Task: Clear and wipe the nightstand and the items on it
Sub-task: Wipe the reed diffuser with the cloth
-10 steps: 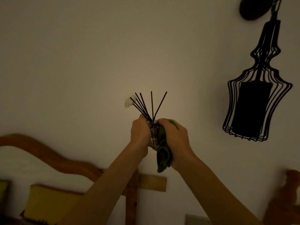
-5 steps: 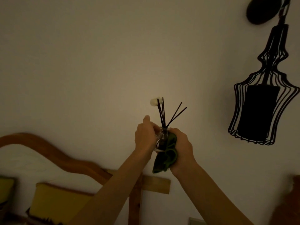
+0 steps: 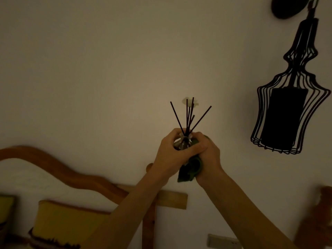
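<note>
Since half a second ago, both hands are sitting further right and the dark reed sticks (image 3: 188, 117) are fanning wider; the left hand (image 3: 172, 155) is clenching round the ribbed glass diffuser bottle (image 3: 182, 143), held up before the pale wall (image 3: 107, 69), while the right hand (image 3: 209, 156) is gripping a crumpled green cloth (image 3: 190, 169) against it. A black wire cage lamp (image 3: 289, 108) is hanging at right and a curved wooden headboard (image 3: 59, 168) is lying below left; dimness and fingers are hiding most of the bottle.

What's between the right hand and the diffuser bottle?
Head view: a green cloth is bunched between the right hand and the diffuser bottle, which the left hand grips.
</note>
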A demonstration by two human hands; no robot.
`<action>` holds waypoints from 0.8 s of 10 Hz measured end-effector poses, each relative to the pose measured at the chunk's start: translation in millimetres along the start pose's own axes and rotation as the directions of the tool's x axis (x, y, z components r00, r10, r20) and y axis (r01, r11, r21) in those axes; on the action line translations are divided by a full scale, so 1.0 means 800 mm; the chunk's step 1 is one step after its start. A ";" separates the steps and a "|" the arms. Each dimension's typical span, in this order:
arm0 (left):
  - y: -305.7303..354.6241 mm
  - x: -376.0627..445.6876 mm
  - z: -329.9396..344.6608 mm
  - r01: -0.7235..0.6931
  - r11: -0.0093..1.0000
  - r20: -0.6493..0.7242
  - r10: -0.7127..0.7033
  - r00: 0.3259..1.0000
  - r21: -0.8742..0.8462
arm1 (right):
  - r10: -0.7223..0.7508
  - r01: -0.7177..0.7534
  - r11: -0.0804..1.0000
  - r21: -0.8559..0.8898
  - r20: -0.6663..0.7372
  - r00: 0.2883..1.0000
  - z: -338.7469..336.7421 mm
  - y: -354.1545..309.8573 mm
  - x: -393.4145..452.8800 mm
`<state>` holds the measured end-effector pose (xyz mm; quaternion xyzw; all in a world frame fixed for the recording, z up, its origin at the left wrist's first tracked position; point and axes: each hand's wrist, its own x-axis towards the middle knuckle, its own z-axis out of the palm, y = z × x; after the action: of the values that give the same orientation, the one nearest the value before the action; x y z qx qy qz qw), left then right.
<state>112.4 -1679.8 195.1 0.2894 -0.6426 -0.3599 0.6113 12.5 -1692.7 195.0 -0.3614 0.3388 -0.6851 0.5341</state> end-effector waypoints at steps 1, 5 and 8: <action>-0.001 0.005 -0.005 0.063 0.989 0.053 -0.057 0.997 -0.133 | 0.145 -0.146 0.989 0.005 0.077 0.986 -0.002 -0.008 0.001; -0.015 0.027 -0.026 0.175 0.950 -0.008 -0.184 0.983 -0.259 | 0.344 -0.387 0.884 0.264 0.195 0.919 0.012 0.028 -0.008; -0.043 0.027 -0.064 0.055 0.991 -0.252 -0.023 0.967 0.120 | 0.456 -0.449 0.890 -0.081 0.183 0.871 0.022 0.080 -0.026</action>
<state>159.1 -1722.7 179.0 0.3830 -0.5762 -0.2910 0.6607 62.1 -1686.3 146.9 -0.3472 0.3717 -0.4957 0.7039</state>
